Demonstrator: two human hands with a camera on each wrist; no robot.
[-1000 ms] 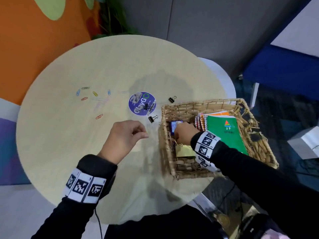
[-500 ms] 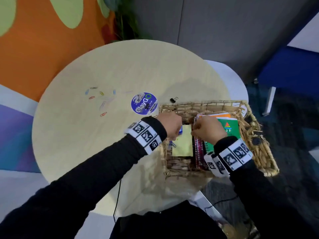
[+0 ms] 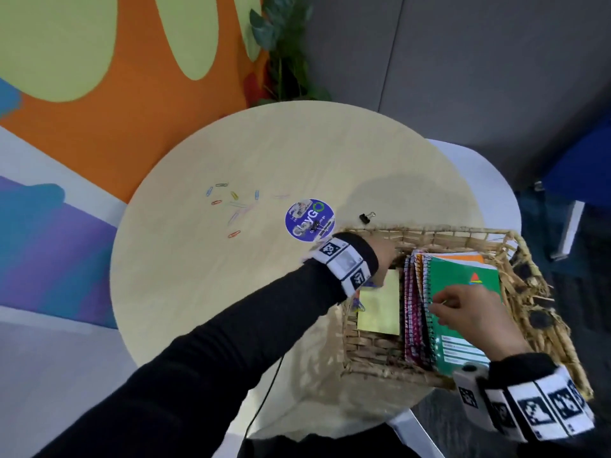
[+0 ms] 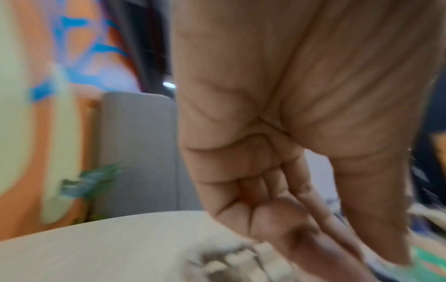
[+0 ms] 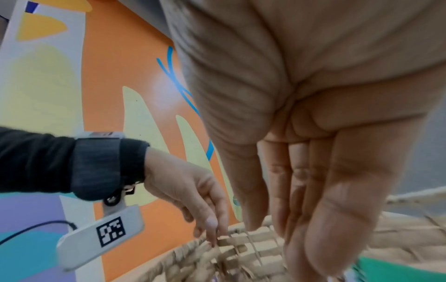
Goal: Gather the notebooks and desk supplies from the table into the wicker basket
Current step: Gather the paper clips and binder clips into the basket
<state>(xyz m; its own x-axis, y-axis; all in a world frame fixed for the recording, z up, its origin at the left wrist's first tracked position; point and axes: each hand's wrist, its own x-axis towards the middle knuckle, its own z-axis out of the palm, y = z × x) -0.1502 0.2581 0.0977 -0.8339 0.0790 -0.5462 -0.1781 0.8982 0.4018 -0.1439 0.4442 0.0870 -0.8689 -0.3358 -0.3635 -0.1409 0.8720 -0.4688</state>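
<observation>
The wicker basket [image 3: 429,231] sits at the table's right edge. Inside it stands a row of spiral notebooks with a green notebook [image 3: 463,269] on top, and a yellow sticky pad [image 3: 380,309] lies to their left. My left hand [image 3: 385,259] reaches into the basket's far left corner with straight fingers [image 5: 212,215] pointing down and nothing in them. My right hand [image 3: 469,309] hovers over the green notebook, fingers [image 5: 321,219] straight and empty. Several coloured paper clips [image 3: 231,206] lie on the round table [image 3: 198,292].
A round blue disc [image 3: 309,219] lies left of the basket with a black binder clip [image 3: 317,226] on it. Another binder clip [image 3: 366,217] sits just beyond the basket's far rim. A potted plant [image 3: 284,47] stands behind the table. The basket overhangs the table's right edge.
My left hand left the table and went into the basket's left corner. My right hand moved from the basket's left side over to the green notebook.
</observation>
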